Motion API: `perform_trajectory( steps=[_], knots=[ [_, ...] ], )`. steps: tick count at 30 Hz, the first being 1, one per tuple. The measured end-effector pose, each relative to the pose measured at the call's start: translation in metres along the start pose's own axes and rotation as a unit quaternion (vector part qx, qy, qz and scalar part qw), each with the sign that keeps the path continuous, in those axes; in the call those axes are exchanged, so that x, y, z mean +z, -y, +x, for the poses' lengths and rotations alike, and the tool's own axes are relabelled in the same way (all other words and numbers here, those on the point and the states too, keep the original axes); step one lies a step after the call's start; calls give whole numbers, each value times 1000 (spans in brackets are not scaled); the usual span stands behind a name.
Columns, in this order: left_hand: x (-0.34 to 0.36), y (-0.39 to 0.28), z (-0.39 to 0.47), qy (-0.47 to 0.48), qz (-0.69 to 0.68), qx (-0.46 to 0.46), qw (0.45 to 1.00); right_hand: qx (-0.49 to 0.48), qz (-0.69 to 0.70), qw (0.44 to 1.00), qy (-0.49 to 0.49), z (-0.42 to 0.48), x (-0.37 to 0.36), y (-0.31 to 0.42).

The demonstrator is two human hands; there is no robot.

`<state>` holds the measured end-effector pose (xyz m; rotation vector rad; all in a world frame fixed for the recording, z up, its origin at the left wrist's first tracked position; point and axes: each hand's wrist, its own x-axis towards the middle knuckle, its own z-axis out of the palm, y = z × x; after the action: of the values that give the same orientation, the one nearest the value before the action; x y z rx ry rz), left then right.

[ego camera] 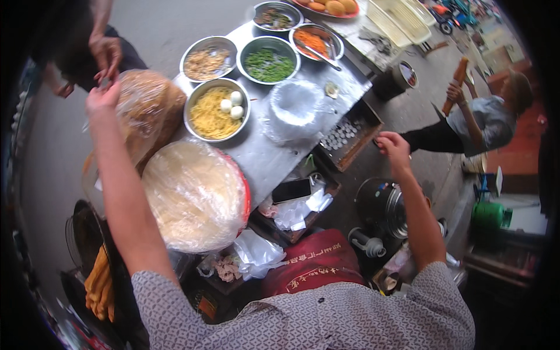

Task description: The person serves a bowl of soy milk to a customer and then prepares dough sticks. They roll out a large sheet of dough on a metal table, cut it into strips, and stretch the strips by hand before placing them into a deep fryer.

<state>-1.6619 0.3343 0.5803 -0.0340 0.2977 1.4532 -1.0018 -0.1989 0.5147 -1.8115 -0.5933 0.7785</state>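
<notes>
My left hand [103, 94] reaches to the upper left and meets another person's hand [105, 52] above a plastic-wrapped brown bulk [151, 105]; what passes between the fingers is too small to tell. My right hand [393, 146] is raised at the right, near the corner of an open wooden drawer holding coins [341, 134]; its fingers are bent together, and whether they hold anything is unclear. Between my arms lies a plastic-covered round pile of pale flat food [194, 197] in a red-rimmed container. Beyond it stands a metal bowl of yellow shreds [214, 113] with several white eggs.
Bowls of chopped greens [269, 60], shredded carrot [311, 41] and other fillings stand on the metal table [258, 162], beside plastic bags [297, 107]. A phone [291, 190] lies in a lower drawer. Fried dough sticks [100, 286] are at lower left; a person [485, 118] stands at right.
</notes>
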Motion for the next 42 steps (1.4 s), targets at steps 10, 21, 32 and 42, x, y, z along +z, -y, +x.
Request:
perform_trajectory(
  steps=[10, 21, 32, 42],
  knots=[
    [18, 81, -136, -72, 188, 48, 978, -350, -353, 868, 9, 187, 93, -95],
    [-137, 466, -372, -209, 141, -377, 891, -568, -361, 720, 167, 230, 97, -95],
    [-226, 545, -425, -198, 300, -302, 883, -365, -328, 846, 207, 45, 57, -118],
    [-318, 190, -653, 63, 842, 66, 532, -471, -290, 580, 598, -301, 281, -163]
  ],
)
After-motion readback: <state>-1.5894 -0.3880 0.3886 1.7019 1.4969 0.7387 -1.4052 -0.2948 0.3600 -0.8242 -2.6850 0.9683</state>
